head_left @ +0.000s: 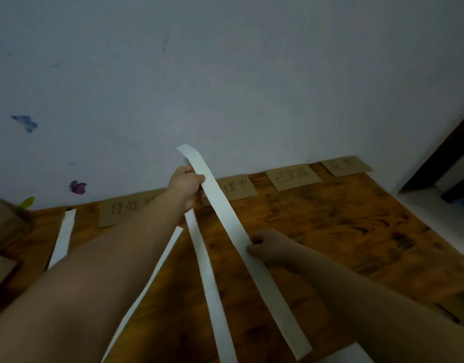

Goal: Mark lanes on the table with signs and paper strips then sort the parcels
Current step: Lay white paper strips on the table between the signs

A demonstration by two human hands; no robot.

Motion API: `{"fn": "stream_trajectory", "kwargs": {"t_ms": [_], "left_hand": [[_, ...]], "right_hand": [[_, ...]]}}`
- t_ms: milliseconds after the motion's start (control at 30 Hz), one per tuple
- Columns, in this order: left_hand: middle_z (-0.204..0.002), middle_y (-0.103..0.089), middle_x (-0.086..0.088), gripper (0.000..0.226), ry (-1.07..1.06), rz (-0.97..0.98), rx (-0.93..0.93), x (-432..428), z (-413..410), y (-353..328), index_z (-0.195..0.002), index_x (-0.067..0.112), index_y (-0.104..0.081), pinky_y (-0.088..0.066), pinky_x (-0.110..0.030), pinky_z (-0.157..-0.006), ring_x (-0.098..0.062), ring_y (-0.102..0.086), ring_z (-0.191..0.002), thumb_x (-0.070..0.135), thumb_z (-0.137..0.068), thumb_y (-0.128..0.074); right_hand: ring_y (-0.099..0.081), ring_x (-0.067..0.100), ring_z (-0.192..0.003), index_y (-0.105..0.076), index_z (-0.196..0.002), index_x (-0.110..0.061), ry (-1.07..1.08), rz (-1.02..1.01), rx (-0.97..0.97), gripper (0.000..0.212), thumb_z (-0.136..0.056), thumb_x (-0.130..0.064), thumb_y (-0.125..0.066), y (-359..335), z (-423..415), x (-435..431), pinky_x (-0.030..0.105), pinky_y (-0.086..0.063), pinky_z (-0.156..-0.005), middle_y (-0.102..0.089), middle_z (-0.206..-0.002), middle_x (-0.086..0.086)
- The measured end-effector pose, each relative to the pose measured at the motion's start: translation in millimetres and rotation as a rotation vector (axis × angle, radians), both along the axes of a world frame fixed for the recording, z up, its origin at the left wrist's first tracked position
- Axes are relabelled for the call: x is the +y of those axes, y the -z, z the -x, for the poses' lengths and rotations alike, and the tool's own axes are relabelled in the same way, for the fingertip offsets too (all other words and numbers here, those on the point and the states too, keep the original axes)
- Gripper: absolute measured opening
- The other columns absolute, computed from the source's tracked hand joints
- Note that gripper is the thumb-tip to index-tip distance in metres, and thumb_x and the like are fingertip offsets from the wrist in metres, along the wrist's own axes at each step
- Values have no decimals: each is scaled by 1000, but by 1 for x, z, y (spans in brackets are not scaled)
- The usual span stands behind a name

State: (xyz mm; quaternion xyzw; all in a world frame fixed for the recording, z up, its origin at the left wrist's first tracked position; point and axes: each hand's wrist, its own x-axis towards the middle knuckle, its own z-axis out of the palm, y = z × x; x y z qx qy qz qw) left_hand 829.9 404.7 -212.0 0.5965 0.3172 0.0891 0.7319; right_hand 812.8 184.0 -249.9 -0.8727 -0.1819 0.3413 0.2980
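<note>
- Paper strips for the lanes: gripping the far end of the wide paper strip in the left hand, fingers curled round it above the back of the tabletop, letting its tip curl up in front of the wall.
- Pinching the same strip at mid-length with the right hand, thumb and fingers closed on its edge, low over the wood.
- Trailing a narrow paper strip and a thin paper strip from below the left hand toward the near edge. Impossible to tell whether gripped along with the wide one or merely lying underneath.
- Working in front of four cardboard signs set along the wall side of the tabletop: first sign half hidden behind the left forearm, second sign just beyond the left hand, third sign and fourth sign further right.
- Leaving one laid paper strip flat at the left, just beside the first sign.
- Judging by the layout: marking lanes, roughly midway, with sorting not yet begun and the brown parcels sitting blurred at the left edge.
- Likely needing next: lowering the wide strip flat between two signs, keeping it taut and straight, then pressing down the curling tip before letting go.
</note>
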Motion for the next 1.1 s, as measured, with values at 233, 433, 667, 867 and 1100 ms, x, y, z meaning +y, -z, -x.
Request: {"fn": "stream_trajectory", "kwargs": {"t_ms": [233, 433, 667, 867, 1100], "left_hand": [[-106, -59, -9, 36, 77, -56, 14, -81, -93, 19, -115, 18, -47, -56, -39, -71, -27, -63, -91, -5, -88, -52], [-132, -52, -10, 59, 121, -271, 127, -142, -152, 73, -136, 14, -40, -52, -38, -84, -30, -54, -113, -6, -83, -59], [-145, -37, -7, 86, 297, -518, 311, -179, -175, 145, -149, 26, -15, -46, -24, -60, -27, -45, -121, -2, -82, -62], [-145, -33, -12, 65, 757, -1016, 551, -190, -168, 193, -140, 20, -37, -39, -39, -103, -28, -37, -127, 37, -84, -64], [-158, -6, 1, 76, 906, -1304, 549, -190, -165, 224, -147, 29, -18, -14, -53, -112, -30, 0, -144, 52, -85, -55]], "right_hand": [[-57, 12, -85, -56, -100, -23, 66, -61, -40, 5, -95, -25, -55, 22, -81, -68, 21, -48, -67, -56, -96, -3], [-49, 3, -72, -53, -124, -17, 21, -35, -94, 30, -95, -22, -56, 62, -138, -115, 10, -35, -54, -56, -111, -2], [-52, 4, -63, -48, -131, -22, 75, -89, 54, 35, -96, -19, -54, 113, -155, -139, 10, -36, -48, -57, -100, -8], [-53, 3, -62, -30, -146, -31, -25, -2, -56, 56, -96, -17, -52, 153, -158, -159, 10, -38, -51, -63, -105, -2], [-34, 26, -126, -33, -143, -26, -404, 298, -440, 46, -98, -32, -43, 173, -155, -174, 38, -36, -101, -31, -145, 8]]}}
